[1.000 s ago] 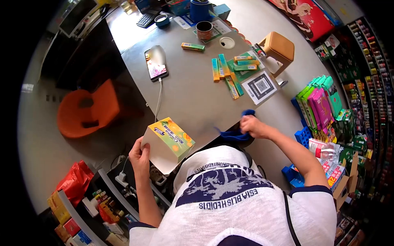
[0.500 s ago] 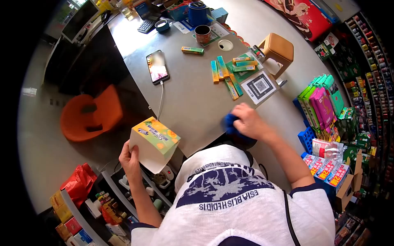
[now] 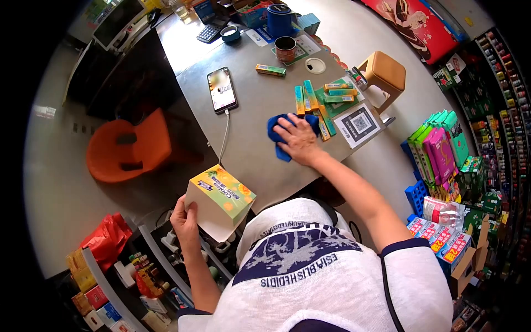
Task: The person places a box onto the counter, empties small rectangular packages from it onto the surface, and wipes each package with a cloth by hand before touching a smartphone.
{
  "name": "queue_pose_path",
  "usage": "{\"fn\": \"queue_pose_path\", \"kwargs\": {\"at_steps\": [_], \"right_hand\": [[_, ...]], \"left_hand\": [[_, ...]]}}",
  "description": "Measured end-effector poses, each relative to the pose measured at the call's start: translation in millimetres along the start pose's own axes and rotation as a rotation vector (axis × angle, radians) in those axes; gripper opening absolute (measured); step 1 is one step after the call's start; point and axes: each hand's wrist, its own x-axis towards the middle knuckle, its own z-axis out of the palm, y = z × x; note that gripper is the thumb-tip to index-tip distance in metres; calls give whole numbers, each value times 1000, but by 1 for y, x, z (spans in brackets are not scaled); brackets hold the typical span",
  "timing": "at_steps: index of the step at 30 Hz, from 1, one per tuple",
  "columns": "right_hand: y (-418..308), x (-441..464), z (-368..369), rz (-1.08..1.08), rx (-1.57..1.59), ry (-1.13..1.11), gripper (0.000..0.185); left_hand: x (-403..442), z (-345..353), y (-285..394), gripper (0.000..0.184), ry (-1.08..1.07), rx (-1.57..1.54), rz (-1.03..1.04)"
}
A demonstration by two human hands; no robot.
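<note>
Slanting carton (image 3: 224,191), long axis toward shirt (image 3: 304,249)

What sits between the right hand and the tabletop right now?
A blue cloth: in the head view it lies under the right hand, on the tabletop, with its edges showing around the hand.

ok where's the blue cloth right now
In the head view, the blue cloth is on the table, under the right hand, at the near left edge of the cluster of small boxes.
</note>
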Motion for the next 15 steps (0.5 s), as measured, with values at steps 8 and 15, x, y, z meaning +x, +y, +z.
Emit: {"fn": "queue_pose_path", "kwargs": {"at_steps": [8,15], "right_hand": [[-16,-24,-8,261,-45,18,53],[-25,-48,-28,446,-102,-27,55]], "left_hand": [[26,32,15,17,-137,3,32],[45,68,16,17,-250,-23,49]]}}
